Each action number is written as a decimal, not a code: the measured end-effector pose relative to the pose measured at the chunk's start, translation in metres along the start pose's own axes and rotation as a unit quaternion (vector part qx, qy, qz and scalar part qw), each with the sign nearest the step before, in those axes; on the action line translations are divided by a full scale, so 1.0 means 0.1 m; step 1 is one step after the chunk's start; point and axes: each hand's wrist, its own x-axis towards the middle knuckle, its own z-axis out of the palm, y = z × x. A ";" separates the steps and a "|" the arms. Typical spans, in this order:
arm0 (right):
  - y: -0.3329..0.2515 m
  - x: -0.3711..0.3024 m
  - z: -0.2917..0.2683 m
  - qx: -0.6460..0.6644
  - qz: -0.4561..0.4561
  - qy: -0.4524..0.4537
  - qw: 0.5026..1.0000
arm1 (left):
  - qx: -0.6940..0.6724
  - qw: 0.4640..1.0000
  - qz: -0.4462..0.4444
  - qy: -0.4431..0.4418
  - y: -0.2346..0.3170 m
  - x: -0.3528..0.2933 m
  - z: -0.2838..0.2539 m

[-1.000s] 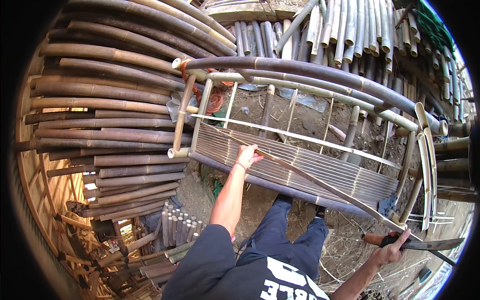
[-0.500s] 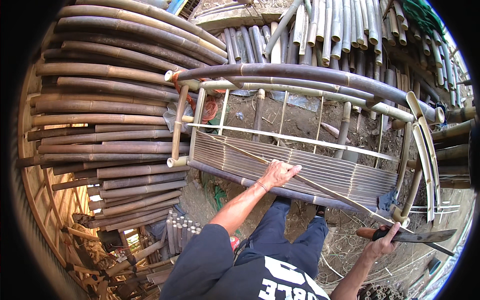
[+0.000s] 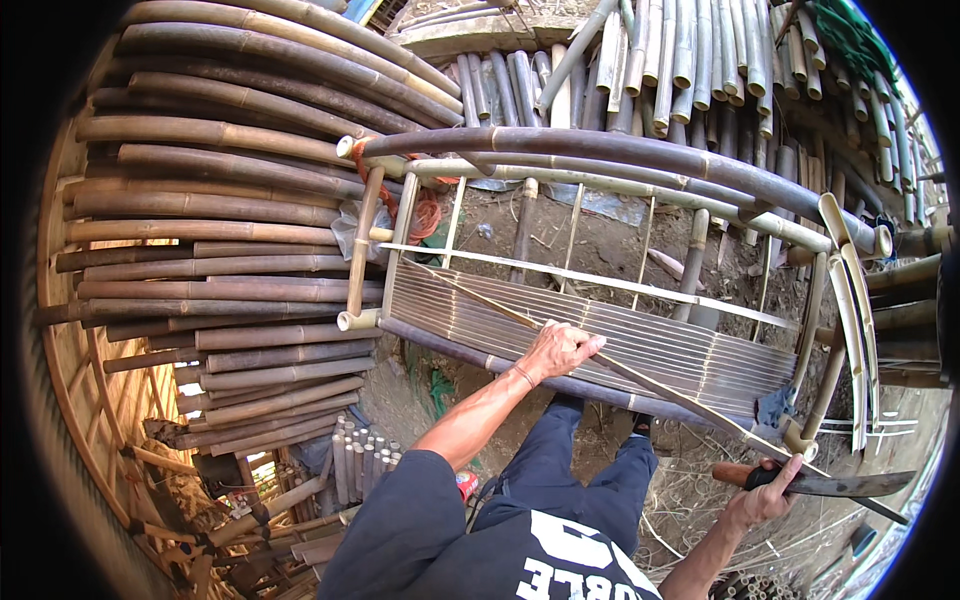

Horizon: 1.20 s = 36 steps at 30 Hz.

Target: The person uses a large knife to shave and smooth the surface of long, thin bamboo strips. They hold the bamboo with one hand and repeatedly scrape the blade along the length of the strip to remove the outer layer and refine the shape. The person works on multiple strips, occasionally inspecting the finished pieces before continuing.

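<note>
My left hand (image 3: 562,351) is closed around the middle of a long, thin bamboo strip (image 3: 655,383), which runs slantwise over the slatted bamboo seat (image 3: 620,335). At the lower right, my right hand (image 3: 768,492) grips a machete (image 3: 850,484) close to where its wooden handle meets the dark blade. The strip's right end passes by the thumb of that hand; whether the fingers also pinch it, I cannot tell. Both hands are on the near side of the bamboo bench frame (image 3: 600,138). A pale strip (image 3: 590,277) stretches across the frame behind the slats.
Stacked bamboo poles (image 3: 230,213) fill the left side. More cut poles (image 3: 690,60) lie at the back. Split bamboo pieces (image 3: 850,300) lean at the frame's right end. Short bamboo tubes (image 3: 358,462) stand at the lower left, and shavings (image 3: 670,490) litter the ground.
The view has shifted slightly, so the bench sits a little farther right in it. Both hands keep nearly the same place and hold.
</note>
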 end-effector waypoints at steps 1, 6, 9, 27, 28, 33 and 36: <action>-0.02 -0.01 0.01 0.000 -0.005 -0.002 1.000 | -0.004 1.000 0.000 0.007 0.02 0.00 -0.04; -0.21 -0.11 0.16 -0.027 -0.015 0.015 0.999 | 0.044 0.996 -0.060 -0.050 0.04 -0.04 -0.25; -0.33 -0.26 0.27 -0.021 0.000 -0.039 0.999 | 0.055 0.996 -0.056 -0.054 -0.10 -0.04 -0.38; 2.41 1.96 -0.64 -0.622 -0.139 -0.151 0.755 | 0.211 0.934 -0.147 -0.249 -0.75 1.24 0.87; 2.72 2.05 -0.59 -0.619 -0.108 -0.151 0.764 | 0.216 0.933 -0.158 -0.242 -0.81 1.24 0.93; 3.82 2.30 -0.40 -0.546 -0.002 -0.200 0.814 | 0.220 0.937 -0.170 -0.210 -1.07 1.33 1.19; 4.12 2.37 -0.41 -0.538 0.038 -0.211 0.815 | 0.201 0.941 -0.168 -0.214 -1.19 1.39 1.34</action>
